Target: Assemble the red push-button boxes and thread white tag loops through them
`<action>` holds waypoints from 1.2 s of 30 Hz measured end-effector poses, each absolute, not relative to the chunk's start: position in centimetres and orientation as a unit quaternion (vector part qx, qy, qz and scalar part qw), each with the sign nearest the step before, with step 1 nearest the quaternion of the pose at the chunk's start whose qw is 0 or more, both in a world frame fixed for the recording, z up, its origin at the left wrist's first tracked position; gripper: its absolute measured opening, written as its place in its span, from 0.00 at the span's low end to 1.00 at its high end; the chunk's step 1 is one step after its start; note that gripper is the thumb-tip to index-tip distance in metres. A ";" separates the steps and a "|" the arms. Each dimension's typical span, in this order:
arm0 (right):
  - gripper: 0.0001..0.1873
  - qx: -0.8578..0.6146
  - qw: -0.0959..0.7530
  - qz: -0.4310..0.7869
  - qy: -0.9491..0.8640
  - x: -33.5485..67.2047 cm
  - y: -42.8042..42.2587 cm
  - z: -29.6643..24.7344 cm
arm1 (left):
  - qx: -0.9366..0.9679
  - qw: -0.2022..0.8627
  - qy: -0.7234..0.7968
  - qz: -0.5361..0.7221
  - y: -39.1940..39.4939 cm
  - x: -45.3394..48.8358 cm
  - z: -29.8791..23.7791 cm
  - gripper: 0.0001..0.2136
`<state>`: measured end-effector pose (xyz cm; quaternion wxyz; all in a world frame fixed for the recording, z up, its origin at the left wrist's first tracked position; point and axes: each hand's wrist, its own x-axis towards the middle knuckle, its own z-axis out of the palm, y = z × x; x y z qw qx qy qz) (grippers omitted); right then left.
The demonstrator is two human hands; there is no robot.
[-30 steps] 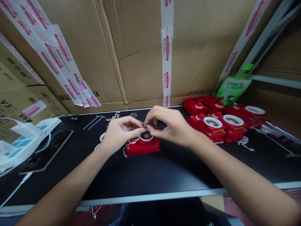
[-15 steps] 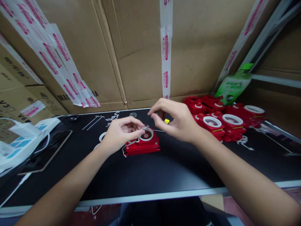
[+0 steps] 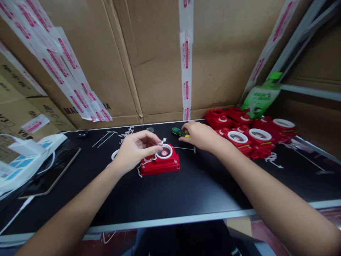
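Observation:
My left hand (image 3: 138, 147) pinches the knotted end of a white string (image 3: 162, 141) between thumb and fingertips. The string trails over the left side of a red housing (image 3: 162, 168) with a white ring round a dark window, lying on the black table. Beyond it to the right, my right hand (image 3: 201, 137) reaches down at a green and yellow screwdriver (image 3: 178, 132). Thumb and forefinger are apart on either side of its handle, which lies on the table; its far end under the palm is hidden. Just below is a thin metal rod (image 3: 183, 148) with a short crosspiece.
Several similar red housings (image 3: 238, 144) are grouped at the right, before a green bottle (image 3: 262, 96). At the left lie thin metal rods (image 3: 103, 138), a phone (image 3: 53, 174) and a white power strip (image 3: 23, 170). Large cardboard boxes (image 3: 157, 60) stand along the back edge.
My right hand has moved down and forward from above the table to the screwdriver, uncovering more of its green handle. My left hand keeps the string, whose knotted end now stands up.

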<state>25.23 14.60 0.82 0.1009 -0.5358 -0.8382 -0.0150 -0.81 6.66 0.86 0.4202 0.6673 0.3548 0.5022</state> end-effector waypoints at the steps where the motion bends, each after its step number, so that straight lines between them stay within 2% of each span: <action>1: 0.20 -0.540 0.100 -0.016 -0.836 25.0 14.8 0.5 | 0.668 0.417 0.352 0.506 6.7 -0.8 0.8 0.08; 4: 0.20 -0.554 0.096 -0.016 -0.827 24.6 15.7 -0.5 | 0.667 0.414 0.344 0.515 6.8 -0.9 0.7 0.10; 8: 0.14 -0.558 0.091 -0.014 -0.825 24.6 16.1 -0.7 | 0.659 0.423 0.338 0.522 7.0 -0.9 0.8 0.16; 11: 0.10 -0.563 0.127 -0.032 -0.816 24.7 15.2 0.7 | 0.648 0.434 0.335 0.529 7.0 -1.0 0.9 0.17; 14: 0.11 -0.568 0.227 -0.065 -0.788 24.9 13.8 3.0 | 0.636 0.445 0.335 0.534 7.0 -1.2 0.9 0.19; 16: 0.07 -0.533 0.397 -0.040 -0.746 25.0 12.8 4.3 | 0.630 0.450 0.334 0.537 7.0 -1.4 0.9 0.20; 18: 0.06 -0.459 0.517 0.073 -0.719 24.8 12.1 5.1 | 0.620 0.456 0.327 0.548 7.0 -1.4 0.9 0.19; 21: 0.10 -0.320 0.604 0.273 -0.677 24.0 11.2 5.3 | 0.595 0.466 0.310 0.577 7.0 -1.4 1.2 0.15; 24: 0.15 -0.241 0.627 0.416 -0.614 22.9 10.4 5.0 | 0.574 0.471 0.307 0.595 6.9 -1.3 1.5 0.14; 27: 0.19 -0.206 0.628 0.490 -0.568 22.1 9.6 4.8 | 0.559 0.471 0.309 0.608 6.8 -1.1 1.8 0.14; 31: 0.22 -0.185 0.632 0.508 -0.555 21.7 9.1 4.9 | 0.548 0.469 0.299 0.625 6.8 -1.0 1.9 0.17; 36: 0.21 -0.158 0.623 0.522 -0.561 21.7 8.9 4.9 | 0.546 0.482 0.275 0.627 7.0 -1.3 1.6 0.18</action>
